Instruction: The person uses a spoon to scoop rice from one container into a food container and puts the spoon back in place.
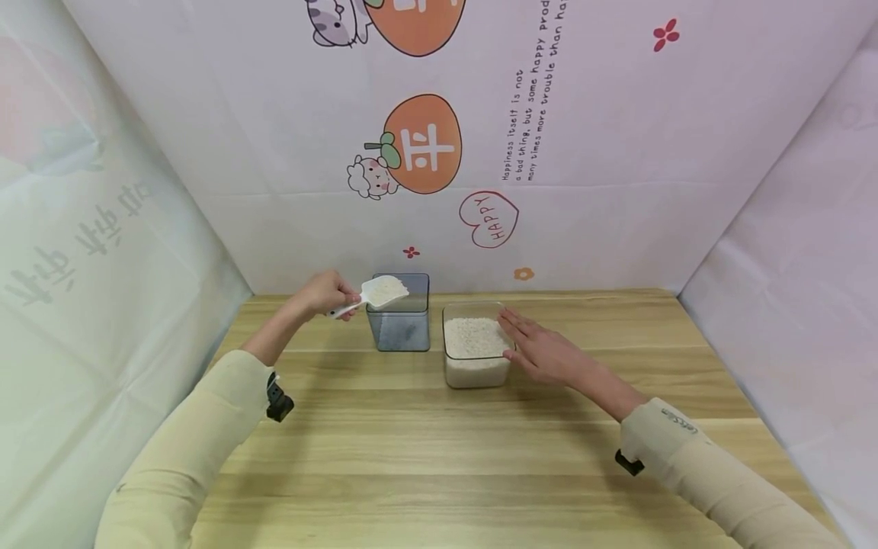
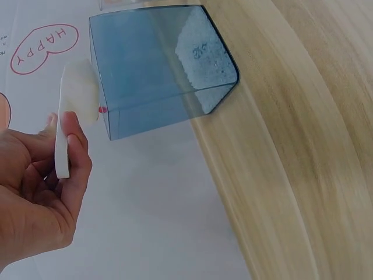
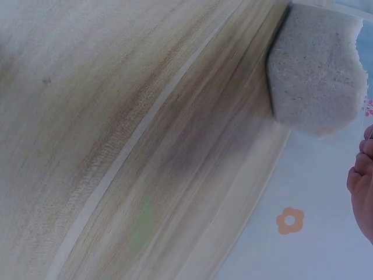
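My left hand (image 1: pixel 328 293) grips the handle of a white scoop (image 1: pixel 382 292), which carries a heap of white rice. The scoop is held over the mouth of a blue-tinted clear container (image 1: pixel 402 333). Through that container's wall a thin layer of rice (image 2: pixel 201 52) shows at its bottom in the left wrist view. To the right stands a clear square container (image 1: pixel 478 374), filled well up with rice (image 1: pixel 475 338). My right hand (image 1: pixel 545 354) rests against its right side, fingers extended at the rim. Only part of this hand (image 3: pixel 362 186) shows in the right wrist view.
Both containers stand near the back of a wooden table (image 1: pixel 439 457). Right behind them rises a white printed sheet (image 1: pixel 309 191), with more white sheeting (image 1: pixel 789 252) at both sides. A dark strap device (image 1: pixel 278 400) sits at the left wrist.
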Available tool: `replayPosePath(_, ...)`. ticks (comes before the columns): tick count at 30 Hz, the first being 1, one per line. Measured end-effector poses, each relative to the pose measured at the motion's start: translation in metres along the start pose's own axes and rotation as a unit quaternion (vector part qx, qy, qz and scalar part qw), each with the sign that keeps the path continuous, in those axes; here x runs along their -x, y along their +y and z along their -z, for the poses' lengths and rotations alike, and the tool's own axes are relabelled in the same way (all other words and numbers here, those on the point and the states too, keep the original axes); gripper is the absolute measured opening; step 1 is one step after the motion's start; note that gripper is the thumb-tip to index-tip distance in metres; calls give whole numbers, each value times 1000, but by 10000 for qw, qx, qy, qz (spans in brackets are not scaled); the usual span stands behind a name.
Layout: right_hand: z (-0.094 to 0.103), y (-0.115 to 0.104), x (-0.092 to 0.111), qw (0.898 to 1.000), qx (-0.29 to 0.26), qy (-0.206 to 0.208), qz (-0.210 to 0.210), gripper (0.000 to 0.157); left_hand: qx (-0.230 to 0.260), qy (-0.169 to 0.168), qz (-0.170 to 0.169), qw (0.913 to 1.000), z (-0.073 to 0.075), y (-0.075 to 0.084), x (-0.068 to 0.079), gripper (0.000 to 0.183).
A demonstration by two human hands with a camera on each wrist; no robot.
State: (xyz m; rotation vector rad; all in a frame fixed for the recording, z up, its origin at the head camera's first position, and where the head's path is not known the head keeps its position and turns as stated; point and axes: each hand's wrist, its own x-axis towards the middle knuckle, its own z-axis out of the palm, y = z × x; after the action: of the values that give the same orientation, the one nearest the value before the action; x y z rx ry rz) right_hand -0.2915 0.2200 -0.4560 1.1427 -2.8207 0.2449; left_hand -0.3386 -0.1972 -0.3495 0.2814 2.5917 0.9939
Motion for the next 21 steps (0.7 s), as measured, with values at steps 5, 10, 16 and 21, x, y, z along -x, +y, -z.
replayPosePath(5, 1, 0, -1, 9999, -42, -76, -61, 65, -100, 34, 104, 9999, 2, 1, -2, 26)
replayPosePath(10, 0, 1, 0, 9999, -65, -87, -81, 65, -135, -21, 182, 9997, 4, 2, -4, 26)
replayPosePath(16, -1, 2, 0, 9999, -81, -77, -78, 65, -166, -40, 189, 9997, 5, 3, -6, 26)
replayPosePath(21, 0, 2, -1, 10000, -46, -74, -43, 65, -343, -27, 186, 9992, 5, 6, -6, 26)
